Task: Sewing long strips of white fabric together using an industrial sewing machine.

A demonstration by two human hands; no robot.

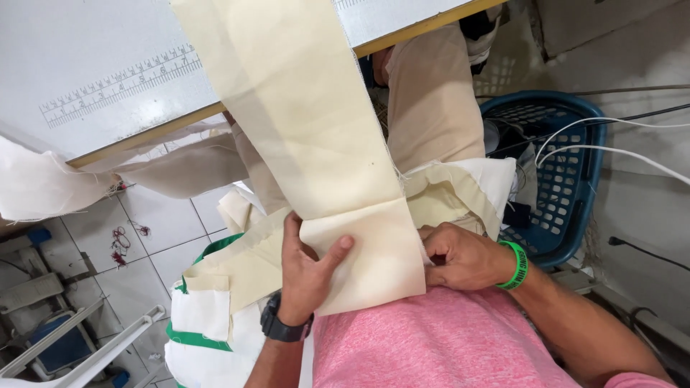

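A long cream fabric strip [302, 108] hangs down from the white worktable [93, 50] into my lap. Its lower end is folded over. My left hand [305, 269], with a black wristwatch, pinches that folded end, thumb on top. My right hand [463, 255], wearing a green wristband, grips the strip's right edge with curled fingers. Beneath my hands lies a pile of cream and white fabric pieces [215, 302] with green trim. I wear a pink shirt.
A printed ruler [118, 82] runs along the table's wooden front edge. A blue plastic basket [568, 179] stands to the right, with white cables [611, 140] across it. The tiled floor [151, 244] shows at left with thread scraps and a white chair frame [93, 352].
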